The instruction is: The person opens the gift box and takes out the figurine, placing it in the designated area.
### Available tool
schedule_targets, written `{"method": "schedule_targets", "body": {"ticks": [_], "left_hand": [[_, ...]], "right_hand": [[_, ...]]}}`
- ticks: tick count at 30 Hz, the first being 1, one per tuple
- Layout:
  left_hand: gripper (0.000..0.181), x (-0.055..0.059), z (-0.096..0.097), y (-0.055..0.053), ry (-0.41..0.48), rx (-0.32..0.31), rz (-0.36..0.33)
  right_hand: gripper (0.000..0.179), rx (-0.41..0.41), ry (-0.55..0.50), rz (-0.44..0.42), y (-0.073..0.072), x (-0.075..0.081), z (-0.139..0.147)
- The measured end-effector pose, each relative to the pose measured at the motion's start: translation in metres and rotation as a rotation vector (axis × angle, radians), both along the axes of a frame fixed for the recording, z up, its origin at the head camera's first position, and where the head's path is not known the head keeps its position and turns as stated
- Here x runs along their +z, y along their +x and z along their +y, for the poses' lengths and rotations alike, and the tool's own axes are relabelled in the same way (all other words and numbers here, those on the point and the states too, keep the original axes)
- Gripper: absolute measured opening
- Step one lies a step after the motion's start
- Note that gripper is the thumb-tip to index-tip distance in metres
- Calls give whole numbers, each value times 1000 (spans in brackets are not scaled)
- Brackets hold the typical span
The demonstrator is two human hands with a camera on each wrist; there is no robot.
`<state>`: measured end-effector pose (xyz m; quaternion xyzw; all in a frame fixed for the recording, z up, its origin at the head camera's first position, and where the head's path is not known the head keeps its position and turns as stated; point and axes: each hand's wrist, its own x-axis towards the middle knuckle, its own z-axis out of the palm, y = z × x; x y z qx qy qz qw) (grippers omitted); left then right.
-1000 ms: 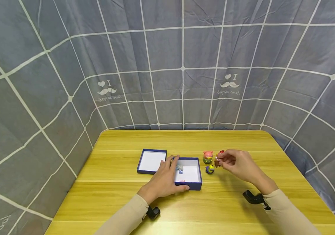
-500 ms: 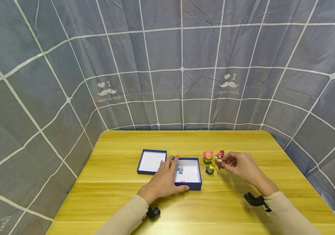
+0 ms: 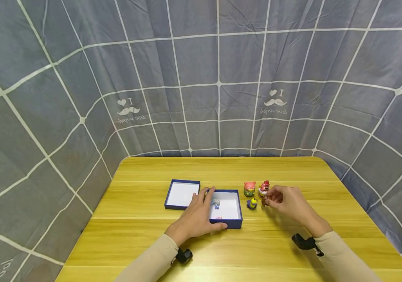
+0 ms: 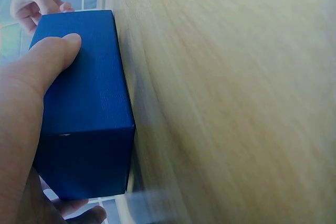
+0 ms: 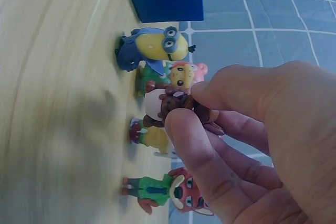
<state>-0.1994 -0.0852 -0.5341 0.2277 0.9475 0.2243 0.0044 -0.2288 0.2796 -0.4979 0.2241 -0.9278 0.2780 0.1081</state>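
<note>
My right hand (image 3: 287, 201) pinches a small brown figurine (image 5: 164, 104) between thumb and index finger, low over the table in the right wrist view. Beside it stands a yellow goggled minion figurine (image 5: 163, 45) in blue. Behind are a pink-headed figurine (image 3: 249, 188) in green and a red-topped figurine (image 3: 265, 187). My left hand (image 3: 197, 215) grips the left side of an open blue box (image 3: 234, 223), its thumb (image 4: 65, 51) on the front wall and fingers toward the back. Inside the white-lined box lie a grey-blue figurine (image 3: 216, 203) and a pink piece, mostly hidden by the front wall.
A shallow blue lid (image 3: 183, 194) with a white inside lies left of the box. A fox-like figurine (image 5: 176, 191) in a green jacket stands in the right wrist view. The wooden table (image 3: 144, 235) ends at a grey checked curtain (image 3: 201, 98).
My right hand has moved slightly right and toward me with the brown figurine, lowering it and uncovering the red-topped figurine. My left hand and the box stay still.
</note>
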Motion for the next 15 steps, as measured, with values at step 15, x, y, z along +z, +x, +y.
{"method": "schedule_targets", "body": {"ticks": [15], "left_hand": [[132,-1,-1,0,-3,-5,9]], "right_hand": [[11,-22,15,-56,1,-12,-2]]}}
